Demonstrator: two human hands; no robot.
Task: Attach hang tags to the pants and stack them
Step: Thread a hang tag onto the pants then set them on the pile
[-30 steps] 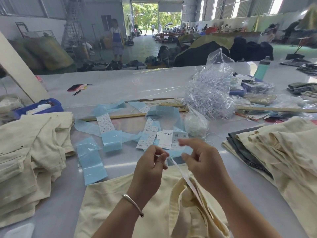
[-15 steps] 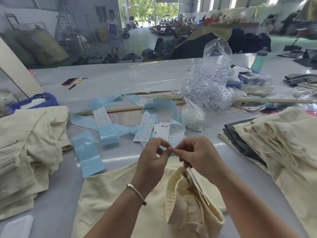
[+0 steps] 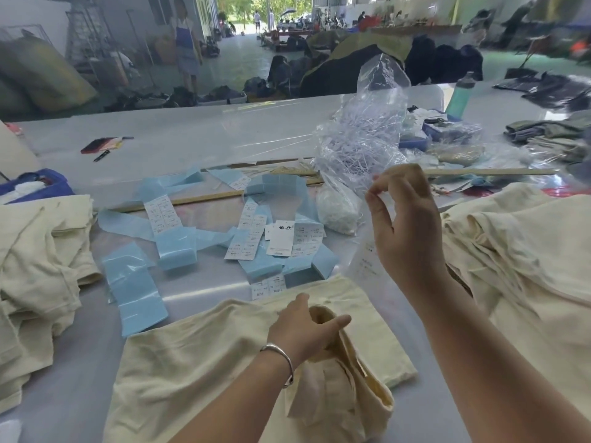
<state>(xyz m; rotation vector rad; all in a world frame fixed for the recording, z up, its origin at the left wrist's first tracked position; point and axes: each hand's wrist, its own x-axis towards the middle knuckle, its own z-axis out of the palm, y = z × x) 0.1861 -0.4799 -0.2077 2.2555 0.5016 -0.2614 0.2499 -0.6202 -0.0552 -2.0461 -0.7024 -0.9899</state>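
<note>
At the bottom centre of the frame a pair of cream pants (image 3: 198, 356) lies flat on the grey counter (image 3: 204, 135), its waistband bunched up towards the camera. The left hand (image 3: 303, 330) rests on that raised waistband with thumb out and fingers curled over the fabric, seemingly pinning it so the band stays put. The right hand (image 3: 406, 225) is lifted at centre right, thumb and forefinger pinched together above a pale hang tag (image 3: 366, 262) that dangles below the palm; the thread itself is too fine to make out, but the pinch looks like a pull to draw a loop tight.

Loose printed tags (image 3: 281, 238) and blue backing strips (image 3: 134, 289) are spread at mid-frame, within easy reach. A clear bag of plastic fasteners (image 3: 358, 145) stands behind them. Cream garments are heaped at the left edge (image 3: 35, 257) and at the right (image 3: 518, 251); which heap is finished I cannot tell.
</note>
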